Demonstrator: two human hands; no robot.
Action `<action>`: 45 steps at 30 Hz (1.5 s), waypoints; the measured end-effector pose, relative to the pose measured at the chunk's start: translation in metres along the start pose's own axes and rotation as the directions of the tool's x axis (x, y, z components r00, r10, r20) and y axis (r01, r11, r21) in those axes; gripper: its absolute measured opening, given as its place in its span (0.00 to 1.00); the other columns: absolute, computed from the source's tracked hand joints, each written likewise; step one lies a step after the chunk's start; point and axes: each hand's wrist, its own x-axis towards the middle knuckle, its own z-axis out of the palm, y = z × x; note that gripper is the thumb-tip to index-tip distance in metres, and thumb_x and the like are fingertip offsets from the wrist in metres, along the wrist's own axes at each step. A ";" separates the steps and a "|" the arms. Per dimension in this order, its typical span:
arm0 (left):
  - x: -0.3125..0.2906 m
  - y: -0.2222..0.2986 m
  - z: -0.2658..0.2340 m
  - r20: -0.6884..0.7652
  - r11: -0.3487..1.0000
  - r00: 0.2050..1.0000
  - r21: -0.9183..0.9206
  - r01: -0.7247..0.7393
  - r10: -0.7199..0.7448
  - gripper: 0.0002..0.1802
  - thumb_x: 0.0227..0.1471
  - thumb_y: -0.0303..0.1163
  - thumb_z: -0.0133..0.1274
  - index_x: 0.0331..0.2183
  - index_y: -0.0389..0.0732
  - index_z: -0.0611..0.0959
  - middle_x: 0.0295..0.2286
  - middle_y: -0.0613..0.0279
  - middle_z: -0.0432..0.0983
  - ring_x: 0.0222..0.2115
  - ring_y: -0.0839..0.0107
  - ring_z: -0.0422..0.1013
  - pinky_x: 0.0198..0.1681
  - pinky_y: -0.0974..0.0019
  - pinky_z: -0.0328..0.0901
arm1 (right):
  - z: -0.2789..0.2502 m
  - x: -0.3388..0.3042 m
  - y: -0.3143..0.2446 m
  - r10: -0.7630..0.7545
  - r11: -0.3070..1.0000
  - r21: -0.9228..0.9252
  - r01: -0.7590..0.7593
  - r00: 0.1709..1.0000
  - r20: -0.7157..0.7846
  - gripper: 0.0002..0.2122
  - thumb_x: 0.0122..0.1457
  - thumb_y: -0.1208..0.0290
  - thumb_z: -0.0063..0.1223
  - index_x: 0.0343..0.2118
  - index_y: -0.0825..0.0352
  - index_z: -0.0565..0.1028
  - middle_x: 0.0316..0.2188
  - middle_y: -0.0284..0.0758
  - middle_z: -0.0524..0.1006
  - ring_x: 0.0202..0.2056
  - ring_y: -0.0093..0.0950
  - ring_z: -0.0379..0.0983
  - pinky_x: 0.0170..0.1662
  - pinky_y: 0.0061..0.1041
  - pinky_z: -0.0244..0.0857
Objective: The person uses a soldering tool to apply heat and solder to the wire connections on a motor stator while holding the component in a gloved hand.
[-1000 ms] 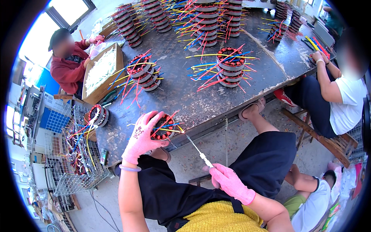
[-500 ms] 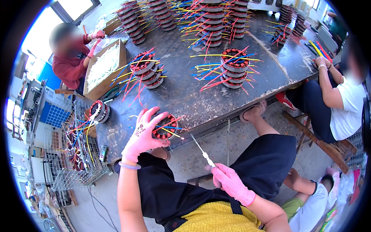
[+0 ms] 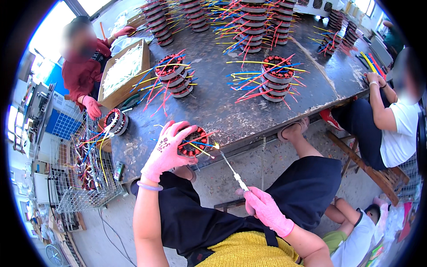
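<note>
My left hand (image 3: 163,153), in a pink glove, wraps around a motor stator (image 3: 202,135) at the table's near edge. Red windings ring its bore, and red, blue and yellow wires stick out to the right. In my pink-gloved right hand (image 3: 269,211) is a slim tool (image 3: 238,178) with a thin metal neck and a white section; its exact kind is unclear. The neck points up and left toward the wire ends, its tip close to them. A small bright yellow glow, like a flame (image 3: 216,145), shows there.
On the dark table (image 3: 213,107) stand two short stator stacks (image 3: 175,81) (image 3: 275,82), with taller stacks (image 3: 252,29) behind. A smaller stator (image 3: 116,122) sits left, near a cardboard box (image 3: 146,55) of white pieces. People sit left (image 3: 82,66) and right (image 3: 389,118). A wire basket (image 3: 66,202) stands lower left.
A bright yellow glow has appeared at the wire ends by the tool's tip. The person at left has lowered one gloved hand beside the box. My hands keep their holds.
</note>
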 end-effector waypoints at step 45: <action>-0.001 -0.001 0.002 0.022 0.999 0.999 0.007 0.040 -0.040 0.52 0.22 0.36 0.74 0.56 0.48 0.73 0.55 0.56 0.65 0.59 0.46 0.56 0.63 0.49 0.53 | 0.001 -0.001 -0.001 0.020 0.997 0.077 -0.021 1.000 0.006 0.16 0.69 0.63 0.43 0.49 0.69 0.74 0.20 0.23 0.64 0.23 0.13 0.59 0.28 0.16 0.54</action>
